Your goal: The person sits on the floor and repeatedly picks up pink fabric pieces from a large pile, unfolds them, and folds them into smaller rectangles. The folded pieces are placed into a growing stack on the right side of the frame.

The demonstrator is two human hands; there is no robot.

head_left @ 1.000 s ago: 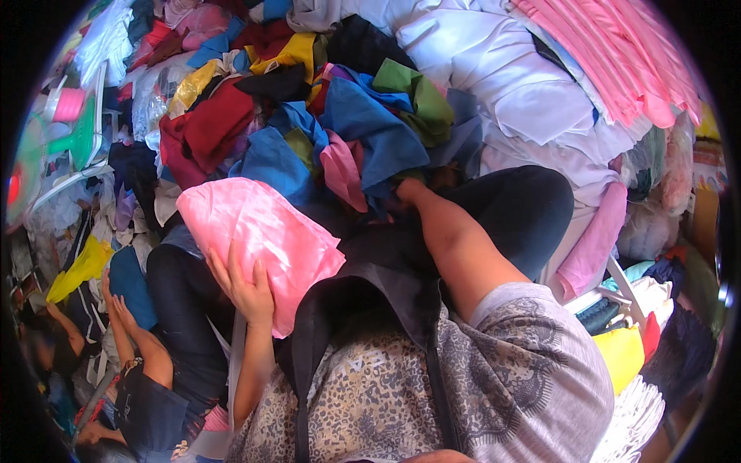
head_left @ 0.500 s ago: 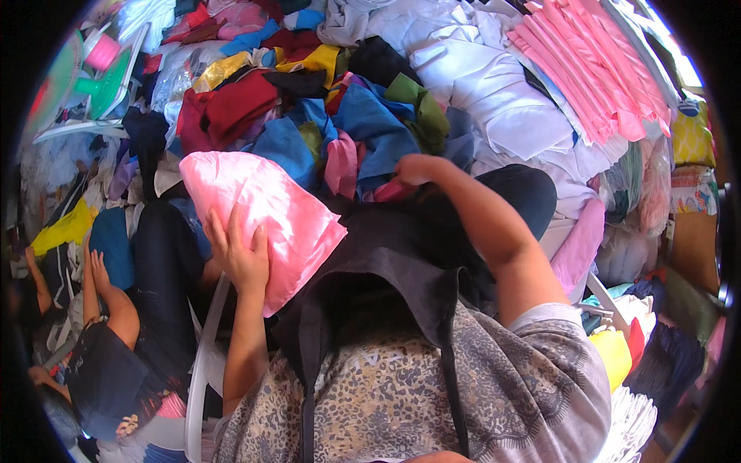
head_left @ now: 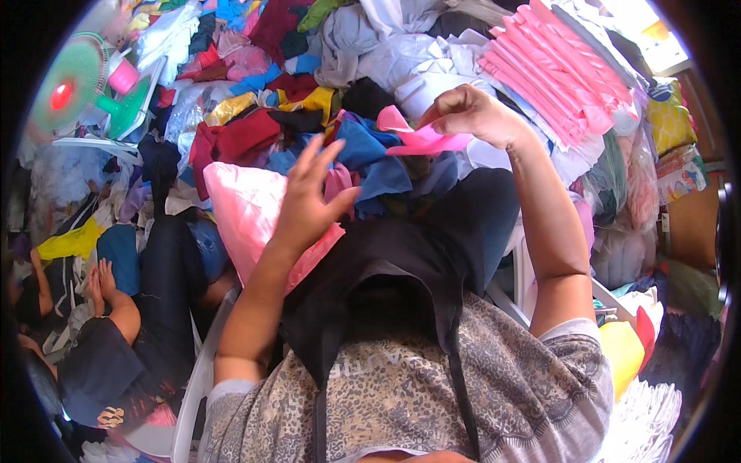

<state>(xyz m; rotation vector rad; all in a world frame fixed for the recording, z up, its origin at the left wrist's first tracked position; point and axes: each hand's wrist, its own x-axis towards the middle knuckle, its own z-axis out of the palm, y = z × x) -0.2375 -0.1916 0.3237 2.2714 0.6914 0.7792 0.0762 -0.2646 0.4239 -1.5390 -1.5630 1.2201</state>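
Note:
My right hand (head_left: 471, 114) is raised over the cloth pile, its fingers pinching a small bright pink cloth piece (head_left: 421, 139) that hangs out to the left. Spread fingers show on my left hand (head_left: 309, 193), which is lifted in front of a folded light pink cloth bundle (head_left: 243, 204) and holds nothing. That bundle rests on my lap at the left, partly hidden behind my left forearm. Beneath the pink piece lie blue cloth scraps (head_left: 378, 174), and dark red cloth (head_left: 231, 139) lies to their left.
A stack of folded pink cloth (head_left: 552, 73) lies at the far right beside white fabric (head_left: 394, 50). At the far left stands a green fan (head_left: 73, 85). Another person's hands (head_left: 104, 282) are at the left. A white chair arm (head_left: 201, 378) is beside me.
My right hand has risen from the scrap pile with the pink cloth piece. My left hand has let go of the light pink bundle and moved up and right.

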